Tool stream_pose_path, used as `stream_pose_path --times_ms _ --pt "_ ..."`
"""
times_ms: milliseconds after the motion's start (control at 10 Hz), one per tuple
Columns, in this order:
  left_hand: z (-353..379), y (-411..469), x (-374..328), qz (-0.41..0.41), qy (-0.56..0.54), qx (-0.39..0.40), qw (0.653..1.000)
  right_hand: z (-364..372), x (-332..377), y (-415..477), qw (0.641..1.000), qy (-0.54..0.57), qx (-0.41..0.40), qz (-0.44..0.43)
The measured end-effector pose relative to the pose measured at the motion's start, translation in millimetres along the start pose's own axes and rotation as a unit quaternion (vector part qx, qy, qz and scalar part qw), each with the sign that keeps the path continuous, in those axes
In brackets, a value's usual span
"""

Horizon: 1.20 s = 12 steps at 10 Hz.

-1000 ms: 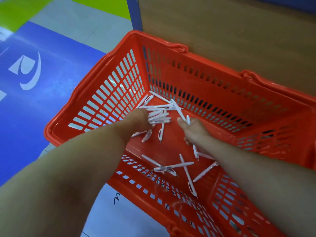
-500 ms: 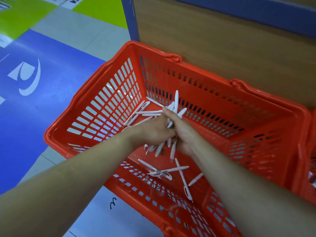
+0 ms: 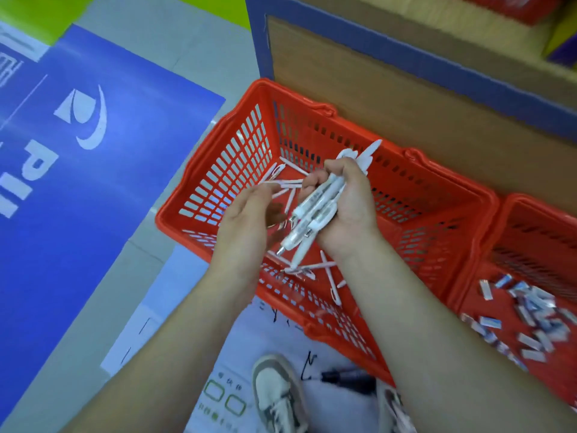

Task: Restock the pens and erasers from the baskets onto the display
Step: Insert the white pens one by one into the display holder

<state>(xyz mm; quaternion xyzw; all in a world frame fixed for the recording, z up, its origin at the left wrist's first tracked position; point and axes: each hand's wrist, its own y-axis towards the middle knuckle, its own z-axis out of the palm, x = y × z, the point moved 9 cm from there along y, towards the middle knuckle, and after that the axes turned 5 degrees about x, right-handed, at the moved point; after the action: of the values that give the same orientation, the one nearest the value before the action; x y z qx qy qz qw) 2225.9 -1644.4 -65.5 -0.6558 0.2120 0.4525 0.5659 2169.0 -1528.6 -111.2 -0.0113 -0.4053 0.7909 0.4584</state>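
Your right hand (image 3: 349, 214) is closed round a bundle of white pens (image 3: 315, 210): the fingers wrap over the barrels from the far side and the palm backs them from the right. The bundle lies at a slant, with the tips pointing down toward you and the clip ends fanning out above the fingers toward the display. Your left hand (image 3: 246, 226) is just to the left of the bundle, palm turned toward it, with the fingers loosely extended and gripping nothing. Both hands are raised above the floor of the red pen basket (image 3: 228, 173). Loose pens (image 3: 285, 182) lie scattered on that floor, some near the far left corner and some near the wall closest to you. The pen basket stands on the floor against the wooden front panel of the display (image 3: 406, 89), which has blue edging. A second red basket (image 3: 530, 220) stands directly to its right, and the two appear to touch. This second basket holds a heap of small wrapped erasers (image 3: 530, 307). A white shoe (image 3: 278, 392) shows at the bottom edge of the view. A black marker (image 3: 346, 378) lies on the floor just beside it, below the pen basket's near wall.
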Motion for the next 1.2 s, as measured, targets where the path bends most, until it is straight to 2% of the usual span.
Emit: stream_pose_path --times_ms 100,300,400,500,600,700,800,900,1000,1100,1200 --pt "15.0 -51.8 -36.2 -0.055 -0.123 -0.005 0.991 26.6 20.9 -53.9 1.0 0.006 -0.02 -0.005" --pt "72.2 -145.3 -148.9 -0.036 -0.11 -0.05 0.992 112.1 94.5 -203.0 0.997 -0.055 -0.035 -0.044" --pt "115.0 -199.5 -210.3 -0.016 -0.044 -0.002 0.999 134.7 135.9 -277.3 0.993 -0.107 -0.037 -0.033" --pt "160.5 -243.7 -258.5 -0.017 0.038 0.107 0.993 140.0 189.8 -332.0 0.99 -0.122 -0.028 -0.061" --pt "187.5 -269.2 -313.1 -0.005 0.048 0.156 0.987 169.2 224.2 -397.2 0.966 -0.255 0.042 -0.012" --pt "221.9 -293.6 -365.6 0.022 0.046 0.239 0.97 183.5 250.4 -450.2 0.931 -0.356 0.076 0.022" --pt "258.9 -327.3 -402.7 0.067 0.132 0.327 0.933 192.1 279.0 -494.8 0.918 -0.388 0.083 0.022" --pt "298.1 -366.2 -421.1 0.075 0.179 0.403 0.894 196.0 309.1 -535.4 0.915 -0.395 0.076 -0.008" --pt "328.2 -391.0 -436.3 0.111 0.182 0.39 0.896 182.9 334.9 -567.3 0.927 -0.369 0.051 -0.033" --pt "343.5 -397.9 -440.6 0.099 0.073 0.303 0.945 152.3 367.0 -601.4 0.941 -0.329 0.0 -0.085" --pt "361.2 -418.5 -421.8 0.066 0.002 0.266 0.962 116.1 409.0 -635.6 0.948 -0.228 -0.077 -0.206"
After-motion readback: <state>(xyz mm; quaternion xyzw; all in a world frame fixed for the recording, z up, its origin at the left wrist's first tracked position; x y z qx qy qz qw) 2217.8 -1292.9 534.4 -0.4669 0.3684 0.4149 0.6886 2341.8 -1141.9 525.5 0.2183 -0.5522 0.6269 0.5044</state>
